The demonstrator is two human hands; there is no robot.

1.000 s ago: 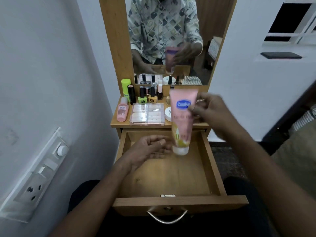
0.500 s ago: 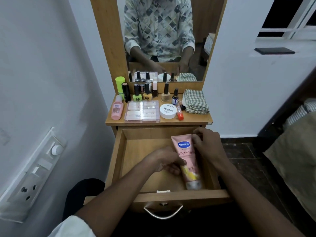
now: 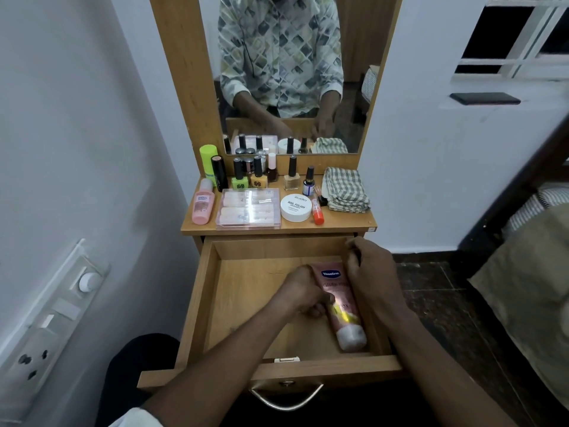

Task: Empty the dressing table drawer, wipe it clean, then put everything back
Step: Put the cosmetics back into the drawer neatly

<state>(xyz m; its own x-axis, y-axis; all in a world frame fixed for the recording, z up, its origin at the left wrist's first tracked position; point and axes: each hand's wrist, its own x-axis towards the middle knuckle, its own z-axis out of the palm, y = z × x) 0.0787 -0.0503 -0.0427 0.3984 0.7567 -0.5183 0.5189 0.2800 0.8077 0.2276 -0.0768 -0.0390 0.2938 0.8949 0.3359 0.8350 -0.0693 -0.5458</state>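
- The mirror (image 3: pixel 277 72) stands upright behind the drawer (image 3: pixel 338 369) and above it, in a wooden frame.
- The drawer is pulled out toward the person, and its wooden floor is bare on the left half.
- The dressing table top (image 3: pixel 348 221) runs along the drawer's far edge, one level higher.
- A switch panel (image 3: pixel 46 328) sits on the wall well to the left of the drawer.
- The right hand (image 3: pixel 372 272) is inside the drawer at its far right corner, fingers curled, with its heel against the right edge of the pink tube (image 3: pixel 343 312). I cannot tell whether it actually holds anything.
- The left hand (image 3: pixel 304 294) is in the middle of the drawer with its fingers curled, grasping the tube's left edge at about mid-length.
- The pink tube lies flat on the drawer floor along the right wall, white cap toward the drawer front and the Vaseline logo at the far end.
- A folded checked cloth (image 3: pixel 346 190) lies beyond the drawer's far right corner, on the top.
- A clear plastic box (image 3: pixel 248 208) lies just beyond the middle of the drawer's far edge.
- A white jar (image 3: pixel 295 207) stands beyond the drawer, just beside the box.
- A pink bottle (image 3: pixel 202 203) lies beyond the drawer's far left corner.
- Nail polish bottles (image 3: pixel 258 177) stand in a row farther back from the drawer, at the foot of the mirror.
- A metal handle (image 3: pixel 286 399) hangs on the drawer's front.
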